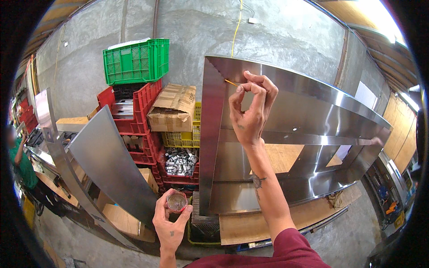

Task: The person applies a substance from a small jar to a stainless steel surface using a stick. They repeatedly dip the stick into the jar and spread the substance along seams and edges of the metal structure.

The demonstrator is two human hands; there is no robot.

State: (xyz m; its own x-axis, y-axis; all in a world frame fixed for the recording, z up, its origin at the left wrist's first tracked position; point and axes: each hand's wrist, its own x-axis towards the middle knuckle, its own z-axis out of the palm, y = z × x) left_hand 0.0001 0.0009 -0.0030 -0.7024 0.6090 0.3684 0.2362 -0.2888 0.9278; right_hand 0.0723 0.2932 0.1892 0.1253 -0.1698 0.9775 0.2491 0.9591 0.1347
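Note:
My right hand (pixel 254 107) is raised and pinches a thin yellow-orange stick (pixel 230 82) between thumb and fingers. The stick's tip is at the upper left inner corner of a large stainless steel frame (pixel 308 89), beside a jagged dark seam; I cannot tell whether it touches the metal. Lower down, my left hand (pixel 170 228) curls round a small round cup (pixel 177 202) with a reddish rim. Something brownish shows inside the cup. The steel frame leans upright with rectangular openings in its face.
Stacked red crates (pixel 145 107) stand left of the frame, topped by a green crate (pixel 136 61). A cardboard box (pixel 172 108) rests on a yellow crate (pixel 181 138). Nearer stands a curved metal sheet (pixel 105 156). A person in green (pixel 27 165) is at the far left.

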